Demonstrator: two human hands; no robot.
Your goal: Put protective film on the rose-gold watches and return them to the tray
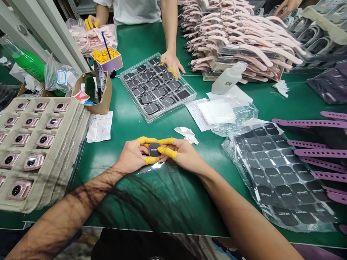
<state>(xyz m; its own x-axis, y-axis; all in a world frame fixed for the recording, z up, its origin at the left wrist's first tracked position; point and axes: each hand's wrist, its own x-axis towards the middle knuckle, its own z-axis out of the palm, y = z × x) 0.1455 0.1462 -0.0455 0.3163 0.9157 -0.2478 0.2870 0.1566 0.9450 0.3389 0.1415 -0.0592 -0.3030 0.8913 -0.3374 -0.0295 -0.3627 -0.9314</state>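
Observation:
Both hands meet over the near middle of the green table point(130, 209), with yellow finger cots on their fingertips. Between them is a watch case point(154, 147), its face toward me and covered by a dark film with white lettering. My left hand point(134, 153) grips its left edge between thumb and fingers. From the other side, my right hand point(184, 153) holds it too, the thumb lying across the lower right of the face. A clear piece of film lies on the table just beneath the hands. The back of the watch is hidden.
Stacked trays of pink watch cases point(29, 144) stand left. Dark film sheets point(271, 173) and purple straps point(320, 153) lie right. Ahead is a clear tray point(162, 110), touched by a co-worker's hand point(172, 62). A white bottle point(229, 77) stands beside piled pink straps point(238, 36).

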